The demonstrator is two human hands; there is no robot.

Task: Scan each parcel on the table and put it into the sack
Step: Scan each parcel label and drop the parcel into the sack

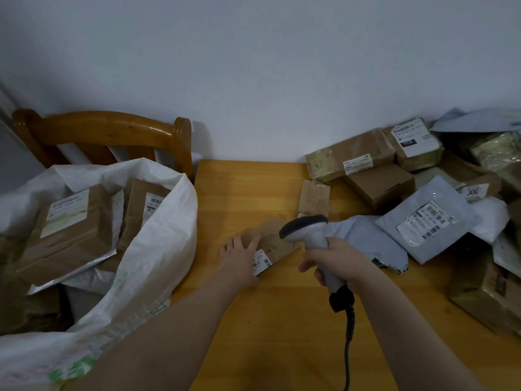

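Right now my left hand lies flat, fingers spread and straight, on the near-left end of a small brown parcel at the middle of the frame. I judge it is there to pin the parcel to the table so it won't slide, and it leaves the white label showing just right of my palm. My right hand is wrapped tight round the handle of the scanner. The scanner's dark head hangs over the parcel, tipped down toward that label, and its cable trails to the bottom edge. Left of centre the white sack gapes open against the table, boxes lying inside, near enough for a short drop. At the right the heap of cartons and grey mailers waits, and a wooden chair stands behind the sack, upper left.
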